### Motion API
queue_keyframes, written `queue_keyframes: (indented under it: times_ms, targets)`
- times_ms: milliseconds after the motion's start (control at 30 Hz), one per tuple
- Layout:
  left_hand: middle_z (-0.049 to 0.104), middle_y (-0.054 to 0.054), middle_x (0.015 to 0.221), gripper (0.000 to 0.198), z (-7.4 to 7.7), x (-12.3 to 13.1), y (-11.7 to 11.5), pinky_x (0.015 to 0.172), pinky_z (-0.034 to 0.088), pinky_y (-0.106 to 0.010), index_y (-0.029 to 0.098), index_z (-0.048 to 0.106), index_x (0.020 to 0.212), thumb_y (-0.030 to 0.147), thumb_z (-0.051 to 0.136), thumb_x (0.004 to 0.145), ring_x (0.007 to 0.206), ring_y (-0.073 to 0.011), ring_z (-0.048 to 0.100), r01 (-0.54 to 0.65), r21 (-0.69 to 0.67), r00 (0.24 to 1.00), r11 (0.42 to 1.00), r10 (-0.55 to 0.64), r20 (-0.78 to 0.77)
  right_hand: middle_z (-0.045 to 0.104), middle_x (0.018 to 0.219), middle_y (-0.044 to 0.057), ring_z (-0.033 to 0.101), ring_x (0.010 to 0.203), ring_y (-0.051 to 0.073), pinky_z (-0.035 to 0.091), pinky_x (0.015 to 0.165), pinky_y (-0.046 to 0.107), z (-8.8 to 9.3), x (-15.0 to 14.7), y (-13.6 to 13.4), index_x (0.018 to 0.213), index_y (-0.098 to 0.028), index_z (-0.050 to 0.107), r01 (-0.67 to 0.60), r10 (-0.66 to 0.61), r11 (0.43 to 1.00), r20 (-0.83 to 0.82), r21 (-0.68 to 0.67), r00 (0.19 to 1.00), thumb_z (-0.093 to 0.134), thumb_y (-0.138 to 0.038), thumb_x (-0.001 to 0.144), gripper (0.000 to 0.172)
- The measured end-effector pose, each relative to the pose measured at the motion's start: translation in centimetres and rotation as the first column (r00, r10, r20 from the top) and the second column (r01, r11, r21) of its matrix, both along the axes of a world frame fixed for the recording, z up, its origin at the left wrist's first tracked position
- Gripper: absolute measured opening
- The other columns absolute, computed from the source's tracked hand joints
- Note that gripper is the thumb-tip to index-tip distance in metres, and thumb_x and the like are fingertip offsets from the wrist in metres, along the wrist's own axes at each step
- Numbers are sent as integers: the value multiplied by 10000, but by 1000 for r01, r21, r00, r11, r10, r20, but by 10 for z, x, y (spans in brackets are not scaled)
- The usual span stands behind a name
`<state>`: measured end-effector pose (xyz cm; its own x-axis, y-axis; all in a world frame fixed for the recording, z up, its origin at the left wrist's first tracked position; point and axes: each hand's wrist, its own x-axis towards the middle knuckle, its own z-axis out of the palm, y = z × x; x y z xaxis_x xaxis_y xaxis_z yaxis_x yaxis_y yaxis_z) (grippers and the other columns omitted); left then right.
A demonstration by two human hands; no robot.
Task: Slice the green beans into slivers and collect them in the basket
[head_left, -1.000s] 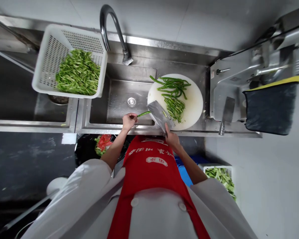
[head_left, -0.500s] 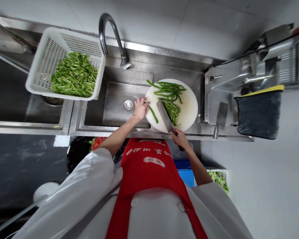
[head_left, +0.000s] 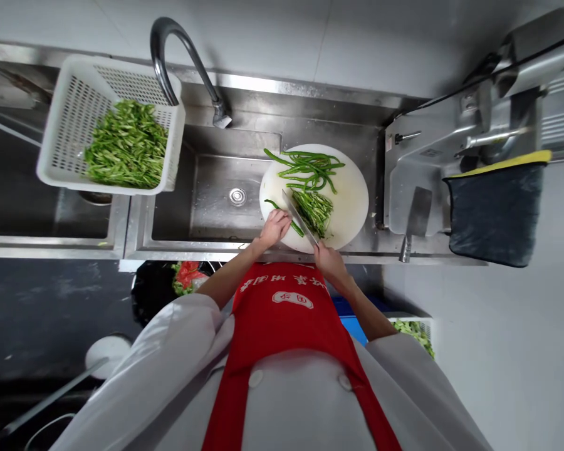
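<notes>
A single long green pod [head_left: 297, 230] lies on a round white cutting board [head_left: 356, 194], under a left hand [head_left: 276, 225] and beside a cleaver [head_left: 299, 218].

The left hand's fingers bunch narrowly over the pod's middle, though from here I cannot tell whether they pinch it; the right hand [head_left: 329, 260] is closed around the cleaver's handle. The pod looks light, slightly bendy and probably slick, best held mid-length with fingertips tucked from the blade. Cut green pieces [head_left: 316, 213] crowd the blade's other side, whole pods [head_left: 310, 168] lie beyond, the board's left edge overhangs the sink [head_left: 211, 213], and elbow room looks greater rightward.
</notes>
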<state>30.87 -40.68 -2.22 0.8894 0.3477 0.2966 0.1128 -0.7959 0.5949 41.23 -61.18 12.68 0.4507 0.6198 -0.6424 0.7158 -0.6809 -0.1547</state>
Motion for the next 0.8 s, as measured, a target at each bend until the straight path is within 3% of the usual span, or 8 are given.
queue_keyframes:
  times_ms: [267, 567, 800]
  targets:
    - [634, -104, 1125, 255, 4, -1, 2, 982, 464, -456, 206, 683, 1108, 278, 459, 1010, 1091, -248, 533, 5, -21, 999, 1000, -6, -44, 731, 1051, 169, 706, 992, 257, 481, 851, 305, -1, 0, 25, 1289, -147, 542, -3, 3, 1000, -27, 14, 1000, 217, -332, 1090, 423]
    - [657, -123, 1150, 274, 5, -1, 1, 1025, 422, -491, 199, 691, 1101, 288, 450, 1007, 1109, -268, 546, -8, -107, 996, 994, -2, -91, 720, 1067, 187, 699, 1014, 273, 480, 881, 325, 0, 2, 26, 1287, -125, 541, 11, -8, 999, -60, 37, 998, 233, -322, 1086, 418]
    - [657, -123, 1149, 288, 4, -1, 2, 1008, 415, -475, 192, 687, 1084, 292, 425, 1018, 1103, -268, 538, 3, -92, 996, 996, -12, -91, 723, 1052, 187, 700, 1003, 272, 486, 872, 327, -5, -4, 30, 1282, -113, 549, 41, -37, 998, -72, 47, 997, 237, -294, 1082, 413]
